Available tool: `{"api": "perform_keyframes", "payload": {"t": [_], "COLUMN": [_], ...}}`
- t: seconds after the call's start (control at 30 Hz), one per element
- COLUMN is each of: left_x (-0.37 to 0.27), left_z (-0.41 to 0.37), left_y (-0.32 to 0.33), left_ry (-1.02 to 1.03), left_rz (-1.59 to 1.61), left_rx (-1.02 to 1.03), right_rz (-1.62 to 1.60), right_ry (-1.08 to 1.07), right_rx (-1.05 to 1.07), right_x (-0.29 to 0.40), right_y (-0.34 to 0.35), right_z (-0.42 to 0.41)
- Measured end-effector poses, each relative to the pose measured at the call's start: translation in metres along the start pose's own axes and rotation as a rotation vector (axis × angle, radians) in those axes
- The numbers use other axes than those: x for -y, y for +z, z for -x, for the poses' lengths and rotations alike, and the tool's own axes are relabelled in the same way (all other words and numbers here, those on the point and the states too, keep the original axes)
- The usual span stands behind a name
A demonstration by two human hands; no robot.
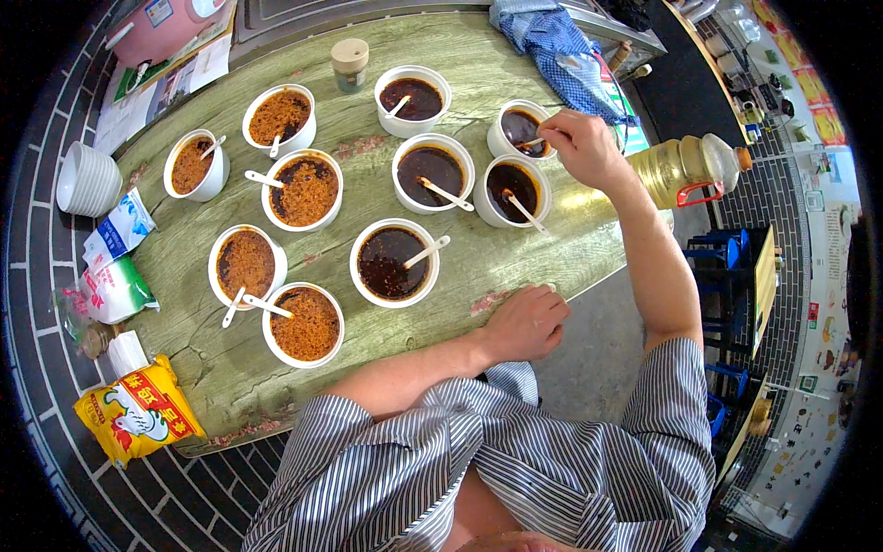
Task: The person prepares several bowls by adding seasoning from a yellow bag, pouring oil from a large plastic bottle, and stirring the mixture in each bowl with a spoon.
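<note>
My right hand (583,145) pinches the handle of a white plastic spoon (531,143) that dips into a white bowl of dark, oily sauce (521,126). Just in front of that bowl stands another bowl of dark sauce (512,191) with its own spoon (526,212). My left hand (528,321) rests loosely curled at the table's near edge, with nothing seen in it. More dark sauce fills the bowls at the middle (433,172), back (412,99) and front (394,263). To the left, several bowls hold orange-brown chili flakes in oil (303,190), each with a white spoon.
A green wood-patterned table (441,345) carries everything. Along its left side are stacked white bowls (90,179), a salt bag (118,228) and a yellow seasoning bag (138,412). A lidded jar (350,63) and blue cloth (545,52) lie behind; an oil jug (679,171) is right.
</note>
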State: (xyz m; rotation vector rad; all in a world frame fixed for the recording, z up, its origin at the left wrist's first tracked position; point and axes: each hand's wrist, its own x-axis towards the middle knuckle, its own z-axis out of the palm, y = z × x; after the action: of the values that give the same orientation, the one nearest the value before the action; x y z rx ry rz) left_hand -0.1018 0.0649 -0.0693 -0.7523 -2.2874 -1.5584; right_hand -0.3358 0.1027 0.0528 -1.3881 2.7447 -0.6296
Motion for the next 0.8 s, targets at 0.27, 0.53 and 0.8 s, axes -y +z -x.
{"api": "perform_keyframes", "payload": {"t": [0.27, 0.53, 0.8], "left_x": [0.002, 0.002, 0.000], "left_z": [0.000, 0.001, 0.000], "left_y": [0.002, 0.003, 0.001], "left_ry": [0.011, 0.011, -0.012], "left_rz": [-0.007, 0.007, 0.000], "left_rx": [-0.015, -0.030, -0.003], "right_rz": [0.004, 0.202, 0.040], "right_ry": [-0.109, -0.082, 0.208], "right_rx": [-0.135, -0.075, -0.003], "right_x": [-0.013, -0.011, 0.003], "right_y": [0.016, 0.002, -0.004], "right_z": [-0.003, 0.006, -0.001]}}
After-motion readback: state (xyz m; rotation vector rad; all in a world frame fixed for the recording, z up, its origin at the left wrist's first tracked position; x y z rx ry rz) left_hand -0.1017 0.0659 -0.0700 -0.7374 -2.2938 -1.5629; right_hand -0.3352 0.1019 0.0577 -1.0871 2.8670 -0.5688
